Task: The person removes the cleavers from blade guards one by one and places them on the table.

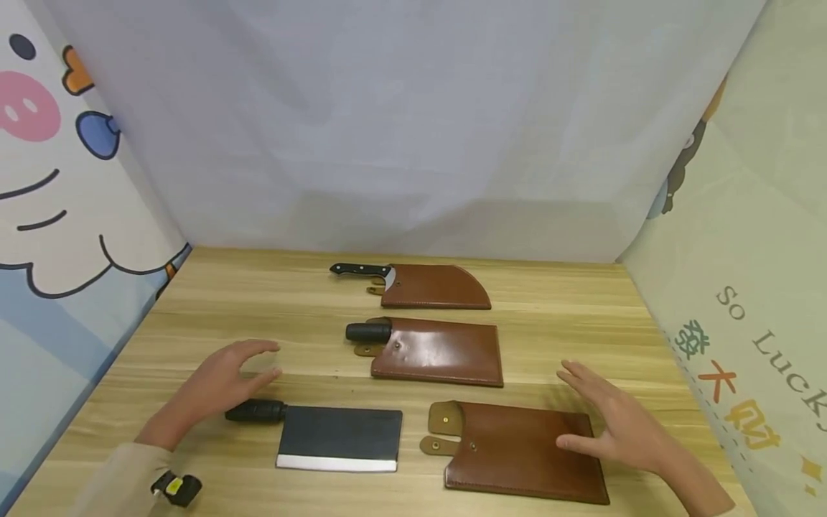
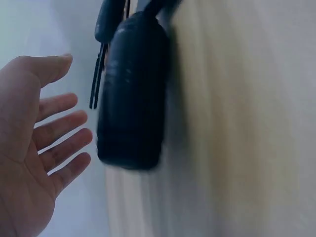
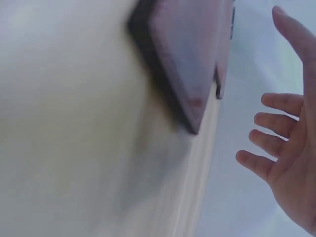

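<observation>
A bare cleaver (image 1: 342, 434) with a dark blade and bright edge lies at the front left of the table, its black handle (image 2: 132, 94) toward my left hand. That hand (image 1: 226, 380) hovers just above the handle, fingers loosely extended and holding nothing. To the cleaver's right lies a brown leather sheath (image 1: 517, 449) with its strap and flap unfastened at the left end. My right hand (image 1: 614, 424) hovers over the sheath's right end, thumb and fingers spread. In the right wrist view, the right hand (image 3: 291, 133) is likewise apart from the leather.
Behind lie two sheathed cleavers: one in a rectangular brown sheath (image 1: 446, 352) with a black handle (image 1: 367, 332), and a farther one in a curved sheath (image 1: 439, 286) with a riveted handle (image 1: 358, 269). A white curtain (image 1: 400, 143) hangs at the wooden table's (image 1: 258, 309) back edge.
</observation>
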### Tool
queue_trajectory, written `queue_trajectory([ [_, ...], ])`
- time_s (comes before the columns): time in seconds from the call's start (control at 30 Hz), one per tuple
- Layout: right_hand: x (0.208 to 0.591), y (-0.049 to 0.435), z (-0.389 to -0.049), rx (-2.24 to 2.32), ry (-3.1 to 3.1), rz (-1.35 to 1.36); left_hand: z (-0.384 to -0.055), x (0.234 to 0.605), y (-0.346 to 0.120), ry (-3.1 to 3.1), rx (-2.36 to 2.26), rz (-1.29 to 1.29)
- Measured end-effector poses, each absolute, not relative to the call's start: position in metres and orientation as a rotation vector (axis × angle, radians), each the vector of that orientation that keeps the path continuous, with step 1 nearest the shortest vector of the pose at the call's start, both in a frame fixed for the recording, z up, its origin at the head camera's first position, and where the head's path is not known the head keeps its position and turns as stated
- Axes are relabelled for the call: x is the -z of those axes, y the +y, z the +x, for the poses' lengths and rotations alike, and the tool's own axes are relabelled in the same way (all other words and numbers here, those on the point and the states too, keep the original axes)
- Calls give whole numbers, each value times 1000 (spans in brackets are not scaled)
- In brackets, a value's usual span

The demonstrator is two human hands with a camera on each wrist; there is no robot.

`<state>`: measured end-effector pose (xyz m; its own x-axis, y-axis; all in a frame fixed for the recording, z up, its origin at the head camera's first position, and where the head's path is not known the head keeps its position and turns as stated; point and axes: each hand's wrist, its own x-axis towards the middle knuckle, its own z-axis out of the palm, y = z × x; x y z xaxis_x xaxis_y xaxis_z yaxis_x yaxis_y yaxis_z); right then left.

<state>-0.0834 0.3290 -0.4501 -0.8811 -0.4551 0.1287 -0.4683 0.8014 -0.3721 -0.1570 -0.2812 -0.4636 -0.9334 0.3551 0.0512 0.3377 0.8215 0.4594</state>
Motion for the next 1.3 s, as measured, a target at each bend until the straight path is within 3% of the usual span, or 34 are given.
queue_trajectory([
  [0.53,449,270,-159,-645,-2930,809,-218,457,-195,2966,-721,818],
  [1.0,475,234,-194,-581,-3022,968,-234,469,-155,2842,-652,870],
  [1.3,479,230,-200,-568,-3125,992,-235,476,-149,2804,-698,850],
])
